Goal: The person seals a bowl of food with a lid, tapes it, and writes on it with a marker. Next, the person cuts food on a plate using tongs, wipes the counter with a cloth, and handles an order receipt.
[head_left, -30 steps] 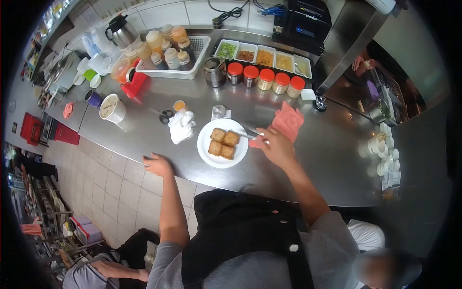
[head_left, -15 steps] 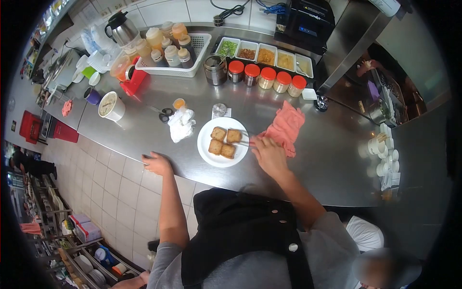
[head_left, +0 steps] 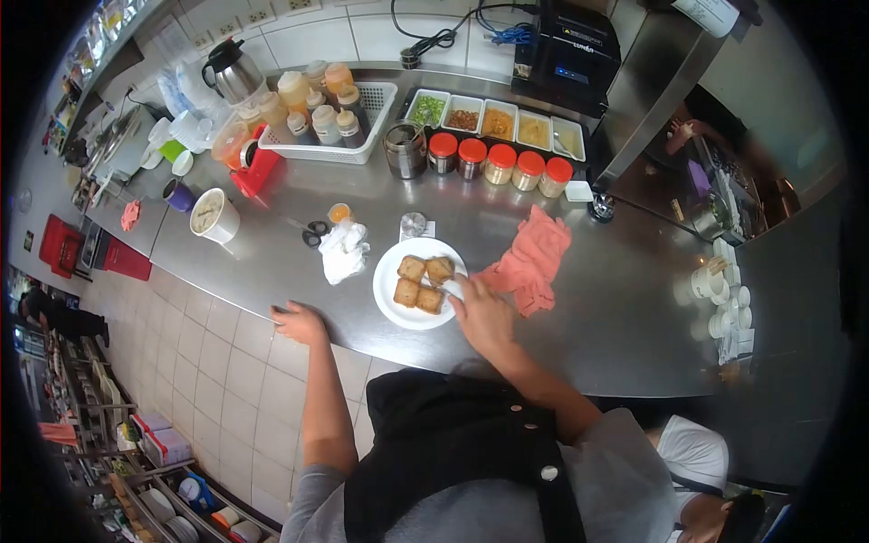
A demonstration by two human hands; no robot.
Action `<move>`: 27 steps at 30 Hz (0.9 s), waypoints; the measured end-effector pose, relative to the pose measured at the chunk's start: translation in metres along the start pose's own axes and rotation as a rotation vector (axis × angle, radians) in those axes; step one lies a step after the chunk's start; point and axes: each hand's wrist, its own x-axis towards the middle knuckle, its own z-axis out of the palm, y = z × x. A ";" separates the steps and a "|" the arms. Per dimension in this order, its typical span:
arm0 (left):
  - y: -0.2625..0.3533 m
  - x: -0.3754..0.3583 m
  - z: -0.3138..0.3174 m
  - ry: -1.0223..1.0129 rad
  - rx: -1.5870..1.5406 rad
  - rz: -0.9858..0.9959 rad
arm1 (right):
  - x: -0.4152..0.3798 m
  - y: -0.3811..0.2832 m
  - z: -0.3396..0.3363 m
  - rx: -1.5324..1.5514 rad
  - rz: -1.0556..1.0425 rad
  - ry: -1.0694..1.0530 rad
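Observation:
Four browned square pieces (head_left: 412, 269) of food sit close together on a round white plate (head_left: 389, 308). Over the plate's right side is my right hand (head_left: 483, 312), its fingers closed round a small whitish item (head_left: 452, 289) that I cannot make out well, near the right-hand pieces. My left hand (head_left: 300, 324) rests at the counter's front edge with its fingers apart and holds nothing. A pink cloth (head_left: 532, 258) lies right of the plate. To the left are a crumpled white cloth (head_left: 344, 253) and black-handled scissors (head_left: 314, 233).
Behind the plate stand red-lidded jars (head_left: 501, 163), garnish trays (head_left: 499, 123) and a white basket (head_left: 362, 149) of bottles. A white tub (head_left: 215, 217) is at left, stacked cups (head_left: 721, 317) at far right. A co-worker (head_left: 692, 462) is at lower right.
My right hand has moved left over the plate's edge, and the whitish item now shows at its fingers. The head view has shifted slightly. The co-worker at lower right has moved.

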 end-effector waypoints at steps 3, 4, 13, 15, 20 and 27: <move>-0.001 -0.001 -0.001 0.003 -0.019 0.018 | -0.003 -0.009 0.016 -0.070 -0.116 0.047; -0.001 -0.001 -0.001 0.005 -0.017 0.018 | -0.003 -0.010 0.019 -0.066 -0.069 0.008; 0.003 0.000 -0.004 -0.053 -0.011 -0.016 | -0.018 0.020 -0.003 -0.024 0.039 0.005; 0.002 -0.001 -0.004 -0.020 0.004 0.008 | -0.021 0.023 -0.013 -0.002 0.055 -0.004; 0.007 -0.005 -0.010 -0.054 0.004 -0.006 | -0.015 0.032 -0.016 -0.012 0.008 -0.082; 0.001 -0.001 -0.003 -0.013 -0.001 0.015 | -0.008 0.047 -0.016 -0.011 -0.124 -0.057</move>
